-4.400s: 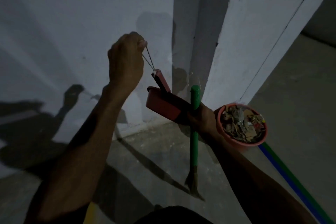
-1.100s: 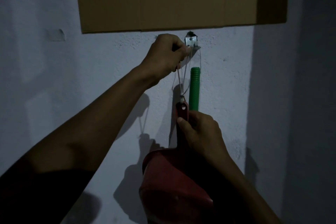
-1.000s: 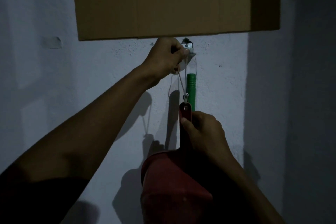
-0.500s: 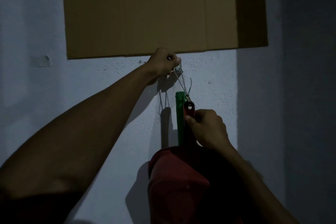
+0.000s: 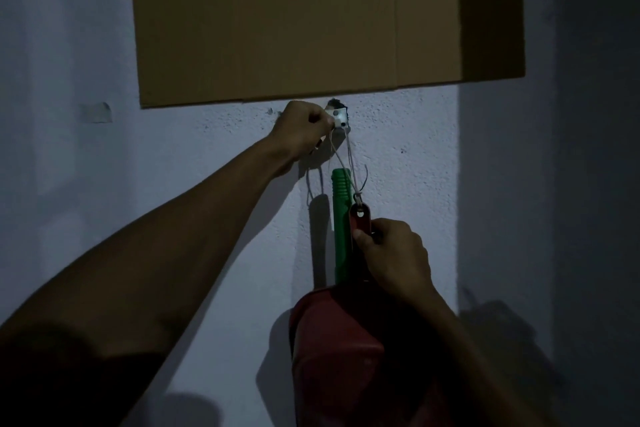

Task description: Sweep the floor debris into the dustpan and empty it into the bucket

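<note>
Dustpan (image 5: 332,357): red smooth plastic, held upright against the wall (image 5: 398,156); its long axis runs vertically, flat handle up, scoop down and cut off by the lower edge.
String loop (image 5: 349,163): thin pale cord rising from the handle's eyelet to the metal bracket (image 5: 338,117).
Broom handle (image 5: 341,225): green ribbed plastic tube, vertical, just behind the dustpan handle; its lower part is hidden.
Left hand (image 5: 303,133): pinches the top of the string at the small square bracket.
Right hand (image 5: 394,256): curled around the dustpan handle.
Cardboard sheet (image 5: 311,21): flat, brown, creased, fixed above the bracket.
Wall: rough, speckled white plaster, dim.
</note>
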Tool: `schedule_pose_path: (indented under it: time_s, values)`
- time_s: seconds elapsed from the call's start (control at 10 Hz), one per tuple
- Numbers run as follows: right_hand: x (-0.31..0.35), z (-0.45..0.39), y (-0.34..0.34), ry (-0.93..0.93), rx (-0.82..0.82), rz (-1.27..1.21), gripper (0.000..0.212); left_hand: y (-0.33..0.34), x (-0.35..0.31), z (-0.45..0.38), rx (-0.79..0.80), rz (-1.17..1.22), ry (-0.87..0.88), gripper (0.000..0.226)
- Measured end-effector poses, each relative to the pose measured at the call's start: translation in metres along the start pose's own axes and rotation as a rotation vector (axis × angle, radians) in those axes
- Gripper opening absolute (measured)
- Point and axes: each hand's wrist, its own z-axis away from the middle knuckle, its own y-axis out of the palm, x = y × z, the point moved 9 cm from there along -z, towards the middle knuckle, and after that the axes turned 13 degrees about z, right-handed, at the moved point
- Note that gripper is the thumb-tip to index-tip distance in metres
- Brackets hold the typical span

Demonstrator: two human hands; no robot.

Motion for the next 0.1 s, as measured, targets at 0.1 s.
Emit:
schedule_pose_path:
  time_s: [0.1]
  values:
    - [-0.0008, 0.0043, -0.0017, 0.011, -0.018, 0.042, 0.022, -0.0045, -0.0023, 0.0186, -0.075, -0.175, 0.087, 0.020]
